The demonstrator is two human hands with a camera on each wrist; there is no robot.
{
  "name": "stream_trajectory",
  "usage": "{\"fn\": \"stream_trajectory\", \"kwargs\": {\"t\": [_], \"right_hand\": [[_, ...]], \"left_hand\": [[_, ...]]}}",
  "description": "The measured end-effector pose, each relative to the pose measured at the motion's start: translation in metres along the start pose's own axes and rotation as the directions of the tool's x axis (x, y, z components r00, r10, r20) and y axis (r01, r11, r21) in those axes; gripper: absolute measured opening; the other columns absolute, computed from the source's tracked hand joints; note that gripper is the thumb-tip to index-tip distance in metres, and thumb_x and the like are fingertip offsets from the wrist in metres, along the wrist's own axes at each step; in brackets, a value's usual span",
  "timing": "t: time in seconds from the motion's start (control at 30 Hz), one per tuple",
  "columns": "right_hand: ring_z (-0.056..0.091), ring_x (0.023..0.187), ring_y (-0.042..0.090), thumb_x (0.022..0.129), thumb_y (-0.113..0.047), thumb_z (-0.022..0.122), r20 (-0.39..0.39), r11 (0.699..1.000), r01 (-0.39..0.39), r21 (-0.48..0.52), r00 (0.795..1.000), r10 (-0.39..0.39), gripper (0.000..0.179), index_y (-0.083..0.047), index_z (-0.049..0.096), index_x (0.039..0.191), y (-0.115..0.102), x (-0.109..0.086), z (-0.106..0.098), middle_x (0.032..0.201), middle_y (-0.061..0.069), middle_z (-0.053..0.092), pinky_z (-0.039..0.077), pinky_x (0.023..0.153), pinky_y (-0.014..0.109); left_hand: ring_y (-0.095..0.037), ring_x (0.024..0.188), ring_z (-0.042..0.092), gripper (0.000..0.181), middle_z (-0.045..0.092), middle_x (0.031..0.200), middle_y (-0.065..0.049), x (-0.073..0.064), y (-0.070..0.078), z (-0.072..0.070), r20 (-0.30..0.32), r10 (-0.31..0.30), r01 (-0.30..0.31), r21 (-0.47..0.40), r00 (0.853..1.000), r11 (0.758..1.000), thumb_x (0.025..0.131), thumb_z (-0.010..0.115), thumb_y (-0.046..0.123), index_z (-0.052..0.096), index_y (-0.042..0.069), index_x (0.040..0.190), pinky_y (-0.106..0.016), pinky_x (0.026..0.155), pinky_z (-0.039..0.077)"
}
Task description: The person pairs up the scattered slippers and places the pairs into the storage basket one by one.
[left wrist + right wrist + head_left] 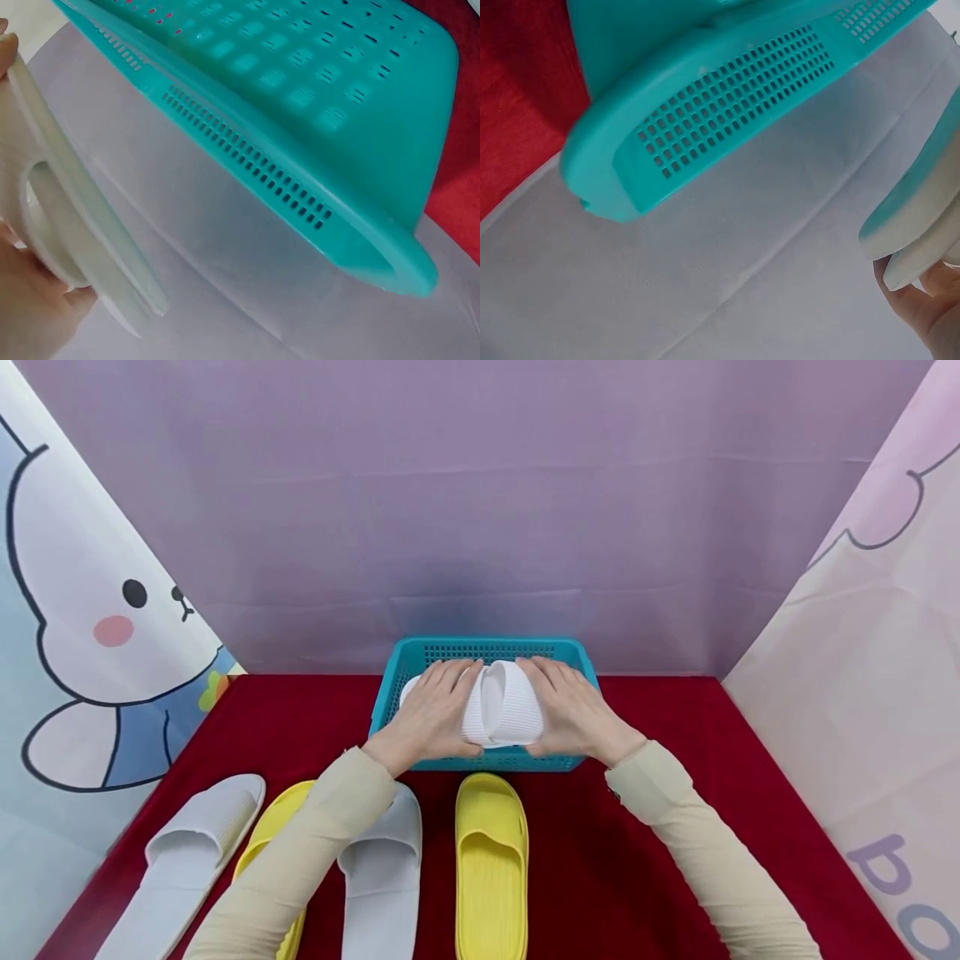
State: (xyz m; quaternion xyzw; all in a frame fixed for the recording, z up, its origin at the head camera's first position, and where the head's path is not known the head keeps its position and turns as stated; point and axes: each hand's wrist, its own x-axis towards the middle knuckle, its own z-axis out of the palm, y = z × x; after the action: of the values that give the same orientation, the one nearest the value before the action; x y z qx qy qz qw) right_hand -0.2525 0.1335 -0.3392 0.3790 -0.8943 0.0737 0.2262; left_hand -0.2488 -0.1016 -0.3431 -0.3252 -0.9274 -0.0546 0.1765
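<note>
A pair of white slippers (517, 706) with ribbed straps is held sideways over a teal plastic basket (495, 763). My left hand (429, 714) grips the pair from the left, fingers over the top and thumb below. From the other side my right hand (576, 714) grips it in the same way. In the left wrist view the white slippers (67, 202) show edge-on, above the level of the basket rim (247, 112). The right wrist view has the stacked soles (915, 217) between fingers and thumb, apart from the basket (727, 97).
On the red cloth (637, 877) in front lie a pale grey slipper (187, 843), a yellow slipper (283, 810) partly hidden by the left sleeve, another grey slipper (390, 860) and another yellow slipper (491, 868). A purple fabric wall (480, 527) stands right behind the basket.
</note>
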Motion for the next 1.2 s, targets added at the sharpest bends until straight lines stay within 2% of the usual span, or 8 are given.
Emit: {"fn": "stream_trajectory", "kwargs": {"t": [0.1, 0.17, 0.4, 0.57, 0.7, 0.9, 1.0, 1.2], "right_hand": [[0.042, 0.118, 0.028, 0.053, -0.047, 0.079, 0.015, 1.000, -0.014, 0.001, 1.000, 0.014, 0.107, -0.005, 0.029, 0.137, 0.001, 0.001, 0.001, 0.130, 0.014, 0.044, 0.043, 0.095, 0.045], [0.042, 0.118, 0.028, 0.054, -0.047, 0.079, 0.024, 0.999, -0.031, 0.012, 0.999, 0.031, 0.107, -0.005, 0.029, 0.138, 0.003, 0.002, 0.001, 0.131, 0.014, 0.044, 0.043, 0.095, 0.046], [0.041, 0.116, 0.026, 0.056, -0.042, 0.082, 0.070, 0.981, -0.140, 0.135, 0.989, 0.131, 0.107, -0.006, 0.025, 0.140, 0.013, 0.007, 0.004, 0.134, 0.012, 0.040, 0.046, 0.088, 0.046], [0.039, 0.115, 0.026, 0.060, -0.041, 0.081, 0.139, 0.948, -0.229, 0.221, 0.970, 0.201, 0.105, -0.009, 0.022, 0.141, 0.022, 0.012, 0.005, 0.135, 0.011, 0.038, 0.048, 0.084, 0.048], [0.039, 0.115, 0.027, 0.061, -0.042, 0.080, 0.180, 0.943, -0.245, 0.226, 0.962, 0.207, 0.105, -0.009, 0.022, 0.142, 0.030, 0.018, 0.008, 0.136, 0.012, 0.037, 0.047, 0.085, 0.048], [0.038, 0.115, 0.028, 0.063, -0.042, 0.079, 0.254, 0.916, -0.295, 0.271, 0.940, 0.227, 0.105, -0.008, 0.019, 0.142, 0.045, 0.032, 0.020, 0.136, 0.013, 0.035, 0.043, 0.089, 0.049], [0.039, 0.112, 0.027, 0.062, -0.042, 0.080, 0.292, 0.904, -0.325, 0.279, 0.925, 0.243, 0.105, -0.009, 0.019, 0.142, 0.051, 0.039, 0.027, 0.136, 0.012, 0.035, 0.044, 0.088, 0.048], [0.040, 0.108, 0.024, 0.062, -0.042, 0.080, 0.344, 0.897, -0.360, 0.257, 0.901, 0.263, 0.104, -0.012, 0.021, 0.141, 0.061, 0.047, 0.042, 0.132, 0.010, 0.037, 0.044, 0.087, 0.046]], "left_hand": [[-0.028, 0.130, 0.031, 0.109, 0.033, 0.144, -0.012, -0.001, -0.002, -0.002, 0.025, -0.010, 0.011, -0.034, 1.000, 0.999, 0.060, 0.078, 0.051, 0.025, 0.004, 0.143, -0.048, 0.110, 0.024], [-0.028, 0.132, 0.030, 0.106, 0.031, 0.146, -0.012, -0.003, -0.003, -0.003, 0.016, -0.006, 0.006, -0.048, 1.000, 0.999, 0.063, 0.078, 0.050, 0.026, 0.004, 0.143, -0.048, 0.111, 0.023], [-0.028, 0.132, 0.032, 0.082, 0.035, 0.144, -0.012, -0.020, -0.007, -0.005, -0.122, 0.016, -0.026, -0.085, 0.992, 0.996, 0.074, 0.073, 0.038, 0.036, 0.005, 0.139, -0.044, 0.108, 0.031], [-0.024, 0.127, 0.038, 0.067, 0.042, 0.138, -0.009, -0.035, 0.000, -0.009, -0.170, -0.042, 0.015, -0.156, 0.985, 0.988, 0.080, 0.069, 0.030, 0.042, 0.007, 0.136, -0.039, 0.103, 0.038], [-0.023, 0.122, 0.042, 0.059, 0.049, 0.132, -0.007, -0.048, 0.006, -0.012, -0.203, -0.099, 0.056, -0.204, 0.974, 0.977, 0.080, 0.069, 0.027, 0.047, 0.009, 0.132, -0.037, 0.095, 0.046], [-0.023, 0.116, 0.048, 0.050, 0.057, 0.120, -0.008, -0.069, 0.009, -0.014, -0.289, -0.082, 0.028, -0.186, 0.954, 0.982, 0.077, 0.071, 0.023, 0.056, 0.008, 0.122, -0.037, 0.091, 0.049], [-0.022, 0.114, 0.049, 0.048, 0.058, 0.118, -0.006, -0.083, 0.013, -0.015, -0.275, -0.097, 0.042, -0.202, 0.957, 0.979, 0.077, 0.072, 0.024, 0.058, 0.009, 0.120, -0.036, 0.088, 0.050], [-0.018, 0.114, 0.050, 0.047, 0.057, 0.120, -0.002, -0.105, 0.019, -0.012, -0.160, -0.170, 0.124, -0.264, 0.972, 0.957, 0.079, 0.070, 0.027, 0.057, 0.015, 0.123, -0.033, 0.085, 0.052]]}}
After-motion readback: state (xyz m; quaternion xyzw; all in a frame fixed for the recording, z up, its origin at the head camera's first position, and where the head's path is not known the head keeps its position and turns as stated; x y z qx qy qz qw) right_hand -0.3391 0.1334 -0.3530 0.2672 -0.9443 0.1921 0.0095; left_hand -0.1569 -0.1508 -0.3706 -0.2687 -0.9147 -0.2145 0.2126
